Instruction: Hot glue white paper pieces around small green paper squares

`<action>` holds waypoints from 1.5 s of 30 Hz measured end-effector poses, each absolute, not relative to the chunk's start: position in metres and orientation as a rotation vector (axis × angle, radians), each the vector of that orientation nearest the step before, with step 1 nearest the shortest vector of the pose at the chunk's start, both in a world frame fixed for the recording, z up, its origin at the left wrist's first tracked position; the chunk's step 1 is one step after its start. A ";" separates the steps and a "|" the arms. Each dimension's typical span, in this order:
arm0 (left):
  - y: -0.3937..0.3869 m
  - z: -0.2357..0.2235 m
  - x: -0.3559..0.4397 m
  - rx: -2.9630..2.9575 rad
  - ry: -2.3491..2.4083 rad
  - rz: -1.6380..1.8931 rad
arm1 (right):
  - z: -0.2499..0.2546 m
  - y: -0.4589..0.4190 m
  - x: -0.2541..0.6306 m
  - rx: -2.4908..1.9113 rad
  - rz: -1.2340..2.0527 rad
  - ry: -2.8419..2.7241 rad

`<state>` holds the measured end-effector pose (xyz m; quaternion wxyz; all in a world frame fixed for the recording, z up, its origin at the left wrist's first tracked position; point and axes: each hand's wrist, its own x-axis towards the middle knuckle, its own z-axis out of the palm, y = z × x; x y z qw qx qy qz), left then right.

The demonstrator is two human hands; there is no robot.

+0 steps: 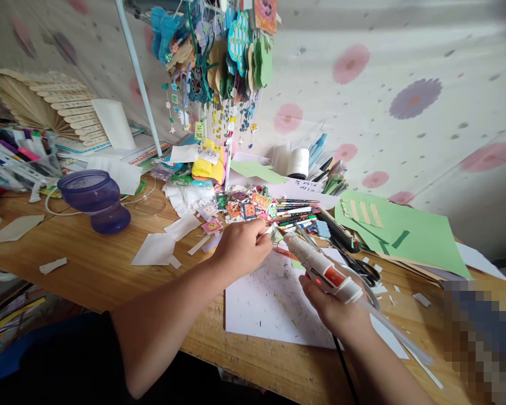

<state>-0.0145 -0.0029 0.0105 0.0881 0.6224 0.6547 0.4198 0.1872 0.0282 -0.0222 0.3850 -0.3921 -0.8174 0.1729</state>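
My right hand grips a white hot glue gun with a red light on its side; its nozzle points up and left. My left hand is closed in a pinch on a small pale paper piece held right at the nozzle tip. Both hands hover over a white sheet speckled with scraps on the wooden table. A glue stick pokes out of the gun's back toward the lower right.
Small coloured paper squares and markers lie behind the hands. Black scissors and green paper sit to the right. A purple jar stands at left, a hanging paper mobile overhead, a pen tray far left.
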 end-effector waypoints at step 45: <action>0.001 0.027 -0.045 1.664 1.236 1.050 | 0.002 0.048 0.211 -1.011 1.480 -1.902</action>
